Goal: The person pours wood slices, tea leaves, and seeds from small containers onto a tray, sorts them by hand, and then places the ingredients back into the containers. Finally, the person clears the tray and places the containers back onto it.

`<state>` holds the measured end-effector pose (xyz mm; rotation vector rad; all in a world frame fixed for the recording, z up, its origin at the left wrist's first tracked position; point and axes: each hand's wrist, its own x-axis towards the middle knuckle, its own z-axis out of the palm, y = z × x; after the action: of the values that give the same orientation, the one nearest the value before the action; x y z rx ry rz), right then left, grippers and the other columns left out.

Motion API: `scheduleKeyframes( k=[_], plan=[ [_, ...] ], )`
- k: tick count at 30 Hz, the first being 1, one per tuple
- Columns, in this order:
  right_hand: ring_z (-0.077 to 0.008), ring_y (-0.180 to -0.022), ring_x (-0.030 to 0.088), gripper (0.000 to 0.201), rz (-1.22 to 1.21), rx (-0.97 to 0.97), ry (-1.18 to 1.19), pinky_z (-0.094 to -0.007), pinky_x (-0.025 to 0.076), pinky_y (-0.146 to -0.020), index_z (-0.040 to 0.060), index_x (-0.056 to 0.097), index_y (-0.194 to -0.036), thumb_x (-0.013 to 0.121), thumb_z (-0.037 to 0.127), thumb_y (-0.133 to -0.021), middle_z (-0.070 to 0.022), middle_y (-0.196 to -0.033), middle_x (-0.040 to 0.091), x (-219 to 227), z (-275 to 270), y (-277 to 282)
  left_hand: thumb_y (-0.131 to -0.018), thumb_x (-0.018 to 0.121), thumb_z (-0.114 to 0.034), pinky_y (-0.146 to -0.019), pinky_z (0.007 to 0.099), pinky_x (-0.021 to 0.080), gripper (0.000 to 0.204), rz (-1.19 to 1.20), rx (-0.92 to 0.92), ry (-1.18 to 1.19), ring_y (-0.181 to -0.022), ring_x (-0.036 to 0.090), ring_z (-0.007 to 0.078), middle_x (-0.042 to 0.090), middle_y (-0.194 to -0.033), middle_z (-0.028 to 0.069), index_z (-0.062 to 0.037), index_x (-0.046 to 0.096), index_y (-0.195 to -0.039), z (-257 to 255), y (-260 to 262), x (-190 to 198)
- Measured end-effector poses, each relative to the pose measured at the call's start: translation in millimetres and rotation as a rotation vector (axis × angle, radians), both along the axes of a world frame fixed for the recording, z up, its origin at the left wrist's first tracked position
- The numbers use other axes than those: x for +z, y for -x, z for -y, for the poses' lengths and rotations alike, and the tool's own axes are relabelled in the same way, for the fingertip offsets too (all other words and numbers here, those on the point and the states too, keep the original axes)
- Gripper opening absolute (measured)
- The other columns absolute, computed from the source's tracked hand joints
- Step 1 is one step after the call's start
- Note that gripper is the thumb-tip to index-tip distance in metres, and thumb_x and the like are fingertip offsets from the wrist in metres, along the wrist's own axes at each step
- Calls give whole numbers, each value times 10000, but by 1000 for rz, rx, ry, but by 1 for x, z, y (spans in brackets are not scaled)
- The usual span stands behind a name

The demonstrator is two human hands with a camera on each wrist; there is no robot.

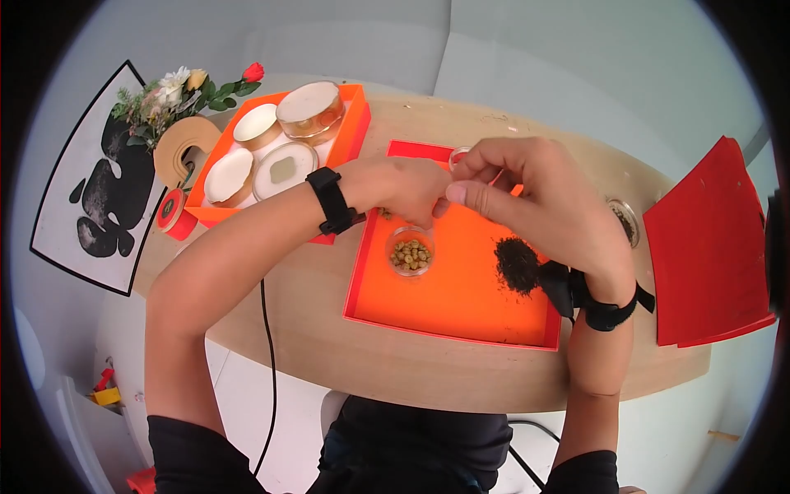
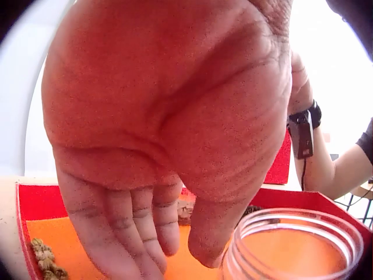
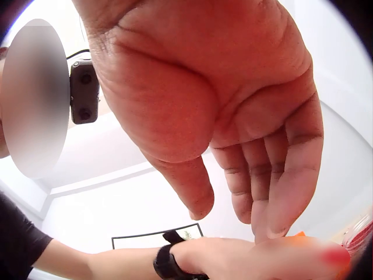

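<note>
My left hand (image 1: 403,188) reaches over the tray (image 1: 461,321), which has an orange floor and red rim. Its fingers point down, thumb apart from them in the left wrist view, with nothing visibly held. Below it stands a clear jar (image 1: 411,233) with small yellowish-brown dried buds (image 1: 410,258). My right hand (image 1: 551,193) hovers opposite, fingers bent loosely toward the left hand; the right wrist view shows a gap between thumb (image 3: 201,198) and fingers. Between the hands, the rim of another clear container (image 1: 458,154) shows, partly covered. Dark loose leaves (image 1: 517,265) lie on the tray's right side.
At back left, an orange box (image 1: 355,136) holds several round lidded containers. Artificial flowers (image 1: 177,90), a tape roll (image 1: 177,218) and a picture panel (image 1: 115,189) stand beyond it. Right of the tray are a round container of dark leaves (image 1: 624,221) and a red folder (image 1: 712,255).
</note>
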<state>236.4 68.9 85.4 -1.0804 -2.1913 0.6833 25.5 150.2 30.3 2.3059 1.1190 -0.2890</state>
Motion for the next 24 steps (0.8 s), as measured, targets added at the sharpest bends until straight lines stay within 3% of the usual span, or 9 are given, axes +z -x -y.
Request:
scheduleKeyframes(
  k=[2,6,8,10,14,20,24],
  plan=[
    [-112,-761,636,264,15,23,82,-286,534,-712,-35,789,-1112,796,222,-1051,-52,-859,745,13,4,-4,-912,775,-97,-734,432,584,189,10,-19,-17,-848,741,274,734,-917,110,-37,734,-1086,-9,0,-22],
    [-105,-754,647,274,-3,21,88,-275,537,-705,-41,786,-1096,793,230,-1055,-52,-847,749,17,5,-10,-894,710,-39,-724,455,584,162,-32,10,-48,-859,753,297,770,-927,146,-27,749,-1051,-11,-3,-30],
    [-251,-697,712,256,-71,-22,56,-381,577,-697,-89,773,-1003,751,165,-977,-170,-815,777,11,2,-10,-889,703,-29,-718,448,582,149,-3,-34,-105,-843,748,299,767,-911,151,-23,749,-1030,-11,-1,-27],
    [-286,-710,726,260,-2,-73,-15,-400,583,-708,-86,772,-1001,753,173,-979,-186,-824,776,2,-4,-13,-883,696,-19,-712,441,581,137,22,-75,-159,-827,743,300,765,-896,156,-19,750,-1009,-13,6,-20],
    [-385,-786,756,240,135,-259,-48,-447,597,-753,-68,775,-1006,750,169,-979,-232,-857,770,-3,-9,-21,-943,724,-50,-731,398,580,101,84,-82,-235,-801,728,240,750,-876,112,14,715,-1020,7,19,33],
    [-446,-854,759,196,261,-340,-427,-497,600,-805,-72,782,-1009,691,103,-1004,-264,-901,774,-29,-62,-67,-988,752,-102,-725,375,583,113,172,-46,-181,-798,752,223,772,-871,106,5,729,-1019,54,28,49],
    [-453,-887,761,196,449,-341,-376,-509,598,-828,-76,779,-1044,692,95,-1007,-270,-924,777,-32,-63,-75,-990,792,-152,-744,385,587,148,181,-90,-181,-810,768,243,789,-871,105,-12,744,-994,74,28,41]
  ],
)
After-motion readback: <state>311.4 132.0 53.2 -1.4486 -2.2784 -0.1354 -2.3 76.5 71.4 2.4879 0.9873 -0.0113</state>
